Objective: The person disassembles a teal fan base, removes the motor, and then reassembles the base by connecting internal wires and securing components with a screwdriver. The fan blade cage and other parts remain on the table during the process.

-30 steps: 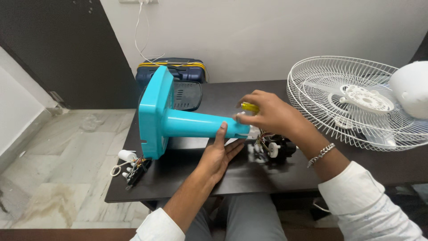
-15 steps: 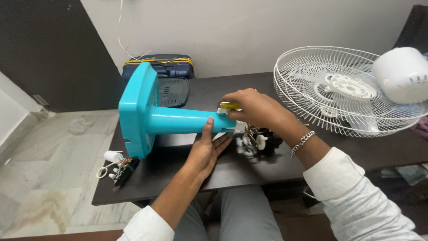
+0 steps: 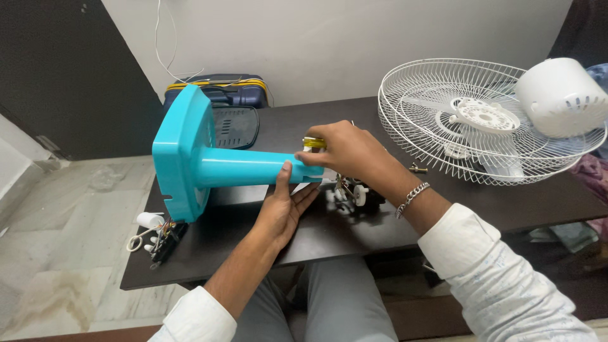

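Dark table [image 3: 506, 209]: spans the frame's middle band and carries every item listed. Wire fan guard [image 3: 443, 95], white: lies flat at upper right, a white domed motor cover [image 3: 560, 95] resting on its right rim. Fan stand [image 3: 209, 161], turquoise plastic: lies on its side at centre left, its square base upright and facing left, its round column running right toward the hands; glossy, no damage visible. Against the view half a second ago the stand sits slightly lower and nearer the frame's centre and both hands keep the same hold, so the work at the column's end appears to be continuing rather than finished. Left hand [image 3: 285, 202]: under and against the column's right end, thumb up along its side, fingers spread flat beneath it. Right hand [image 3: 345, 152]: curled over the column's tip, fingers closed about a small yellow-banded part [image 3: 313, 143]. Dark grille panel [image 3: 235, 126]: flat behind the stand. Loose black-and-white mechanism [image 3: 354, 193]: just right of the hands. White capacitor with wires [image 3: 151, 221]: at the table's lower left edge.
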